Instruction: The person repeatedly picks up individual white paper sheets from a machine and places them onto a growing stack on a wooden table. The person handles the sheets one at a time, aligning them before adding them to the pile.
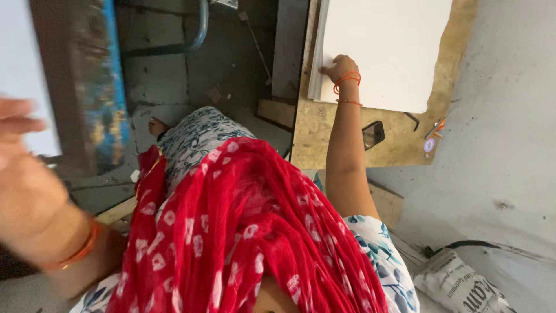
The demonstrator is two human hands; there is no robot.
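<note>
— Grip first: our right hand (pixel 337 66) rests on the left edge of the stack of white sheets (pixel 385 52), fingers curled over that edge and pinching into the layers there. How many sheets it catches, we cannot tell.

— And the left hand (pixel 23 168)?

— We see it close to the camera at the left, blurred, fingers loosely spread and holding nothing. An orange bangle (pixel 81 249) sits on its wrist.

— Where does the stack lie?

— It lies flat on the wooden worktop (pixel 324 124), covering most of it, with bare board showing below and along the right side. Orange threads (pixel 347 78) circle our right wrist, just over the sheets' lower corner.

— Anything else near it?

— We see a small dark phone-like thing (pixel 373 134) on the bare board just beside our forearm, and a few small bits near the worktop's right corner. A red dotted scarf (pixel 243 226) hangs down our front, and a folded newspaper (pixel 463 284) lies on the floor at lower right.
</note>
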